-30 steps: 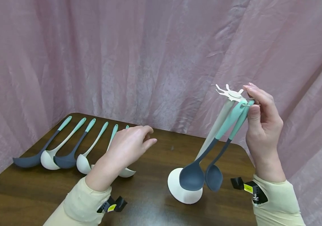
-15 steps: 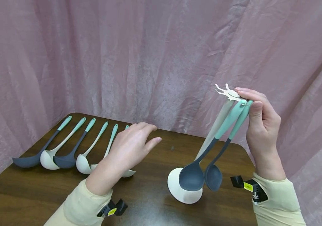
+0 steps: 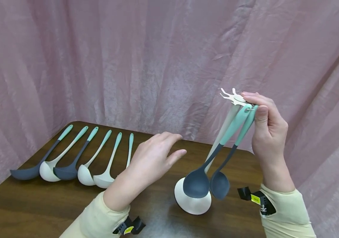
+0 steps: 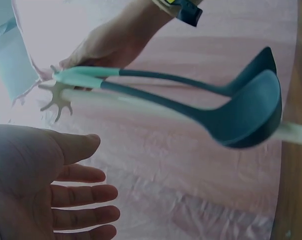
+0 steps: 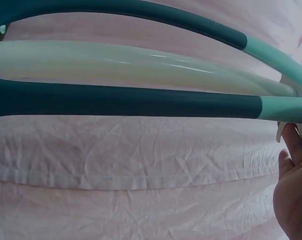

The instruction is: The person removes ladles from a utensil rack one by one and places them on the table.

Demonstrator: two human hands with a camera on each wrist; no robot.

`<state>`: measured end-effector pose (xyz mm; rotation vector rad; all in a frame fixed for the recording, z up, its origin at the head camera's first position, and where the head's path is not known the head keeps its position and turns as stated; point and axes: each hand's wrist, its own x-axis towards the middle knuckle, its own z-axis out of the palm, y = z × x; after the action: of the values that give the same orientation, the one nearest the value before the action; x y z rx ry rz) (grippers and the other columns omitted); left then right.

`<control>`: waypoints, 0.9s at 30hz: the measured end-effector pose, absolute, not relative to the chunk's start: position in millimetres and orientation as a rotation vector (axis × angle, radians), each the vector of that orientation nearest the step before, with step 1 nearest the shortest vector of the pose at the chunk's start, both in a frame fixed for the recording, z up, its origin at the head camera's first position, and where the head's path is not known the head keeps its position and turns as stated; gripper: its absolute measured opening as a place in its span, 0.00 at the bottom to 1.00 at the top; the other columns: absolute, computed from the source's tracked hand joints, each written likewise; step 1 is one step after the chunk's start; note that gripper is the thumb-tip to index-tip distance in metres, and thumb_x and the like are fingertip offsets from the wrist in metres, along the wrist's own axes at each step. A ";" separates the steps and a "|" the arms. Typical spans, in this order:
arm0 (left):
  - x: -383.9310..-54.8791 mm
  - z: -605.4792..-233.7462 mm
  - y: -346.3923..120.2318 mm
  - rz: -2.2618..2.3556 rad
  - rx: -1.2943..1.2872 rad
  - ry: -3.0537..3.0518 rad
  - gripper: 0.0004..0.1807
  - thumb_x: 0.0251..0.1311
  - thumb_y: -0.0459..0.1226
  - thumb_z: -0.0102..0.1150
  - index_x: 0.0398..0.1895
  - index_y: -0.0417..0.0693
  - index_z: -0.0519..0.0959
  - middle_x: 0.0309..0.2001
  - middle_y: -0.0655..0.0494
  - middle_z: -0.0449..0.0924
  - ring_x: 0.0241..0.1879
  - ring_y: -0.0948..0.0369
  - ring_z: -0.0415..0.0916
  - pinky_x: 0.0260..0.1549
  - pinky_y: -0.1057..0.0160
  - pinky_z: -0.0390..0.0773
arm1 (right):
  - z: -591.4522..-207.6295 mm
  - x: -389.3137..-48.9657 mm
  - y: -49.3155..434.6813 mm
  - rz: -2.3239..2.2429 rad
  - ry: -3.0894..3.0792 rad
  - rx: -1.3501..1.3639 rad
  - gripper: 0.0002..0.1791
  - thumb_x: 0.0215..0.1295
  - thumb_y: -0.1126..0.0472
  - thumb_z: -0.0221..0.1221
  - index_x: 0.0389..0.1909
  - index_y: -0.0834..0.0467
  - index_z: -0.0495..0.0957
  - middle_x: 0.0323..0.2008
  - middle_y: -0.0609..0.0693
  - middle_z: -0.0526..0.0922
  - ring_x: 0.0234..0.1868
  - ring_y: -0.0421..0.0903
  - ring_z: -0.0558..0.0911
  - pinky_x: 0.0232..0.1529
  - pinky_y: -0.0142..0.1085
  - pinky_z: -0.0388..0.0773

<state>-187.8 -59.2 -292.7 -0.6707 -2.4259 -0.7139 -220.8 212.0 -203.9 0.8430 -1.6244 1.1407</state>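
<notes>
A white utensil stand [image 3: 223,129] has a round base and a hooked top. Two dark grey ladles with mint handles hang from it: a larger one [image 3: 196,183] in front and a smaller one [image 3: 220,185] at its right. At the top, my right hand [image 3: 270,135] holds the stand, fingers over the hooks and thumb against the smaller ladle's handle. The left wrist view shows both ladle bowls [image 4: 250,112] side by side. My left hand [image 3: 153,158] hovers left of the stand, holding nothing, its fingers [image 4: 88,196] extended.
Several ladles lie in a row on the brown table [image 3: 157,211], including a dark grey one [image 3: 28,172] at far left and a white one [image 3: 104,180]. A mint handle [image 3: 131,145] shows behind my left hand, which hides its lower part. Pink curtain [image 3: 157,66] hangs behind.
My left hand has moved right, toward the stand, uncovering more of the row. My right hand's fingers have come down over the stand's hooked top. The view has shifted slightly.
</notes>
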 end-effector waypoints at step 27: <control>-195.4 -301.1 -12.3 -0.819 -0.813 -2.372 0.23 0.74 0.51 0.72 0.66 0.53 0.85 0.56 0.60 0.88 0.53 0.59 0.86 0.44 0.55 0.86 | -206.0 -213.4 192.6 1.088 -1.614 0.738 0.21 0.88 0.57 0.55 0.57 0.73 0.85 0.55 0.58 0.90 0.64 0.51 0.85 0.72 0.45 0.74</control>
<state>-195.4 -12.3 -301.1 -0.8132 -2.3719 -0.8186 -213.4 192.6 -206.0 0.7377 -1.6138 1.0884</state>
